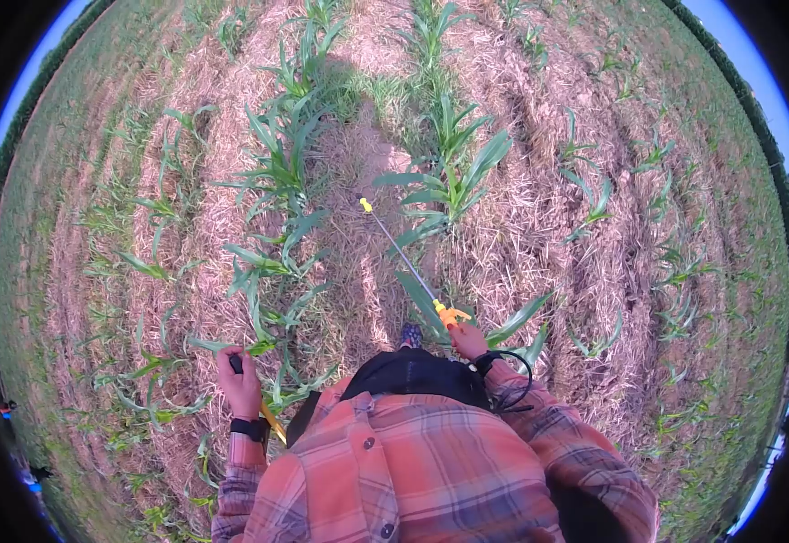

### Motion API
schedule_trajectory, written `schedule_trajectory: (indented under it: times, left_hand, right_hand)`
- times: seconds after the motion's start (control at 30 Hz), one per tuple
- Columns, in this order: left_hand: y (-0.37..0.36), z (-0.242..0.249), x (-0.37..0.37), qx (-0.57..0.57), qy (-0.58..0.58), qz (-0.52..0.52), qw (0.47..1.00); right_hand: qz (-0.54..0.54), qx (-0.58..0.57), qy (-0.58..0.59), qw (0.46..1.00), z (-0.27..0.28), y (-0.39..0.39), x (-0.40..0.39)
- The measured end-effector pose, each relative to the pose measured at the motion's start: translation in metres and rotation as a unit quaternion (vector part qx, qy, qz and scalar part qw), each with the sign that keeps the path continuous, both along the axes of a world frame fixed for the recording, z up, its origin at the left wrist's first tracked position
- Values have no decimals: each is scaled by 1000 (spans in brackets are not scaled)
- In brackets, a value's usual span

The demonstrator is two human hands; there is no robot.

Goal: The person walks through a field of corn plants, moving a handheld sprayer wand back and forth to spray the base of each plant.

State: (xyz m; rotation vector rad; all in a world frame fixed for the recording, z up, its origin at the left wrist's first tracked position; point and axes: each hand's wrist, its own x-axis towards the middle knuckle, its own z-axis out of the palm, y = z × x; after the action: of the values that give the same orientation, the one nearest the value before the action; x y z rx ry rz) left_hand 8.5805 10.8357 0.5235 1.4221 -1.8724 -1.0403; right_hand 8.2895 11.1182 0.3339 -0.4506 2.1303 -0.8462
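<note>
My right hand [468, 341] is closed round the yellow-orange handle of a spray wand [401, 251]. The thin metal tube slants forward and left to a yellow nozzle [365, 205], which hangs over the strip between two plant rows. A black hose [528, 385] loops beside my right wrist. At my left side, my left hand [242, 389] is wrapped round the black grip of a pump lever [274, 423], whose yellow arm runs back beside my body. Any tank it joins is hidden. Each wrist has a black band.
Young corn plants [453, 185] grow in rows on both sides, with another row [290, 163] close on the left. Dry straw [539, 244] covers the ground. One patterned shoe [411, 335] shows below me. Other people [32, 480] seem to be far off at the left edge.
</note>
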Motion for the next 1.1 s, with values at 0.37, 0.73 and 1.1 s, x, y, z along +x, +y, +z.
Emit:
schedule_trajectory:
  times: [0.37, 0.73, 1.1]
  left_hand:
    - [-40, -9, -94, -72, -50, -47, 995]
    - [-157, -42, -177, 69, 30, -60, 995]
    - [-250, -57, -211, -74, 65, -101, 990]
  right_hand:
    - [-290, -17, -91, 953, 16, 10, -135]
    - [-332, 8, -52, 942, 39, -93, -172]
    - [-17, 98, -59, 993, 41, -231, -188]
